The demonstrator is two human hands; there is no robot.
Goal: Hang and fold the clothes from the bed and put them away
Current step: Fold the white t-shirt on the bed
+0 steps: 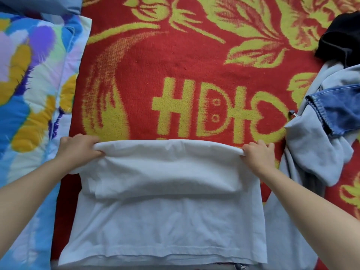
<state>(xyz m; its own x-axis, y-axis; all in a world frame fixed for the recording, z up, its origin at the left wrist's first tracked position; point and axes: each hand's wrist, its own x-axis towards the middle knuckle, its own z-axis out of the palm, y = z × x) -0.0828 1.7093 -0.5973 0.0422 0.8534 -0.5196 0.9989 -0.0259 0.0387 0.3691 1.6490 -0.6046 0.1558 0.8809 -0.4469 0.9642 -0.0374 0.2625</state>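
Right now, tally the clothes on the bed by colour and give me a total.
White: 1, the white garment being folded
Pale grey-blue: 1, the pale grey-blue garment heaped at the right
Denim blue: 1, the denim garment lying on that heap
Black: 1, the black garment at the far right
Total: 4

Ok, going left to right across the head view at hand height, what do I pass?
In order: blue, yellow and purple floral quilt → left hand, gripping the fold → white cotton garment → right hand, gripping the fold's other end → pale grey-blue fleece sweatshirt.
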